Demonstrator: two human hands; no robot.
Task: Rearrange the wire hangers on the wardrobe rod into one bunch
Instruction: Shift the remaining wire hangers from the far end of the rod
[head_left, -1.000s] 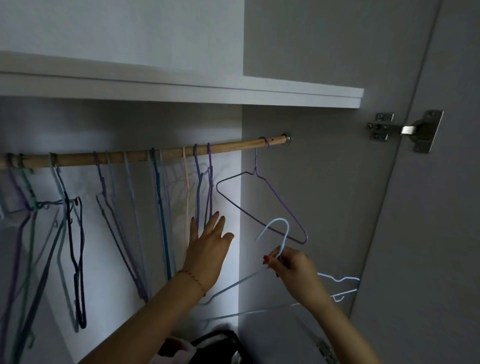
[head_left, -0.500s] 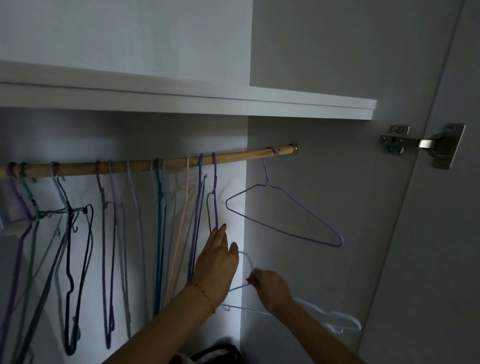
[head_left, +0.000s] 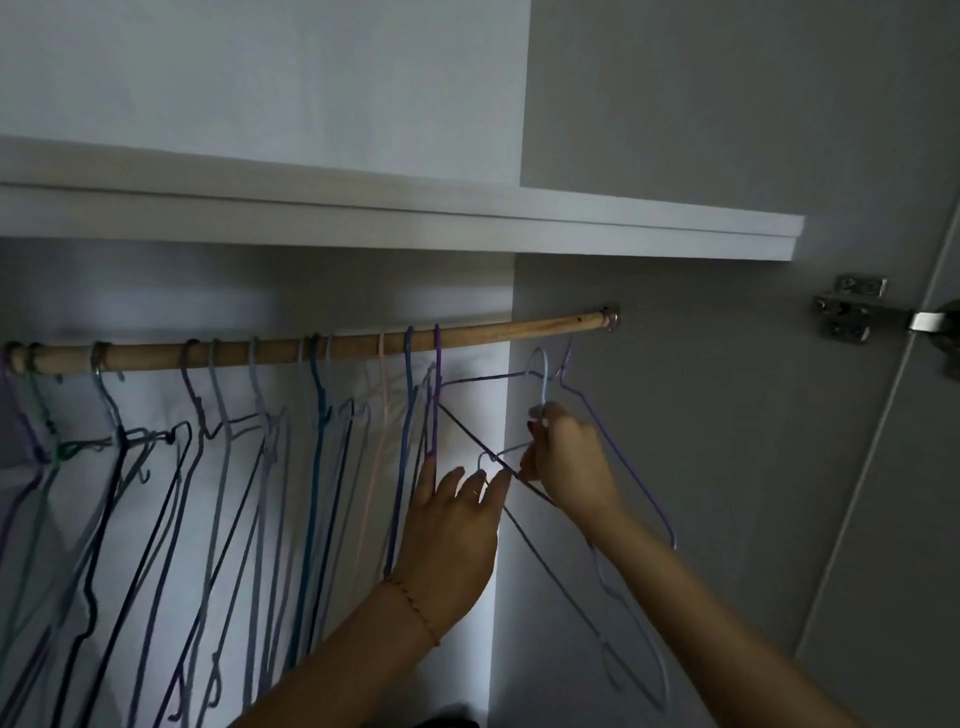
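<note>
A wooden rod (head_left: 524, 331) runs across the wardrobe with several wire hangers (head_left: 317, 415) of different colours spread along its left and middle. My right hand (head_left: 569, 462) grips the neck of a light blue hanger (head_left: 543, 374), whose hook is raised just below the rod's bare right end. A purple hanger (head_left: 623, 452) is right behind that hand, its hook close under the rod; I cannot tell if it hangs there. My left hand (head_left: 452, 525) is spread with straight fingers against the rightmost hanging wires, next to a second pale hook (head_left: 485, 457).
A white shelf (head_left: 623, 234) juts out just above the rod. The grey side wall (head_left: 701, 415) stands close on the right, with the open door and its metal hinge (head_left: 852, 317) beyond. Something dark (head_left: 447, 722) lies at the wardrobe's bottom.
My right hand has risen with the light blue hanger from low down to just under the rod. The purple hanger has shifted and turned. My left hand stays at the hanging wires.
</note>
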